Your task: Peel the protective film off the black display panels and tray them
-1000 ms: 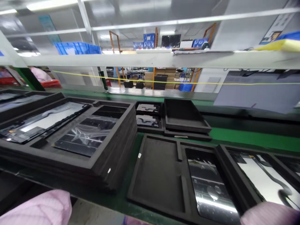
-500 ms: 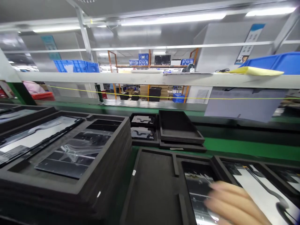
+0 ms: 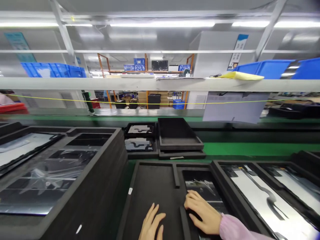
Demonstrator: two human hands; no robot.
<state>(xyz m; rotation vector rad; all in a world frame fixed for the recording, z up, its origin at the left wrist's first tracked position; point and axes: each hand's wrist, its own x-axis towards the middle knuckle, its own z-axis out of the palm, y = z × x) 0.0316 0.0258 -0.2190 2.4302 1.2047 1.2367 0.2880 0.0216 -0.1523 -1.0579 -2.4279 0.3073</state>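
A black foam tray [image 3: 135, 186] with two compartments lies in front of me. In its right compartment rests a dark glossy display panel [image 3: 215, 196]. My right hand [image 3: 203, 213], in a pink sleeve, reaches over this panel with its fingers curled at the left edge, by the gap in the tray's divider. The thumb lies lower along that same edge. My left hand [image 3: 151, 225] hovers over the left compartment, fingers spread, holding nothing; its lower part is cut off by the frame.
At left stands a tall stack of foam trays [image 3: 100, 186] holding panels. Another tray with white-backed panels [image 3: 257, 196] adjoins at right. Behind are a small tray with two panels [image 3: 140, 145] and stacked black trays [image 3: 180, 133]. A white shelf rail [image 3: 150, 85] crosses above.
My view has swung to the right. My left hand has come into view over the left compartment. My right hand has shifted to the panel's left edge, with its fingers curled there.
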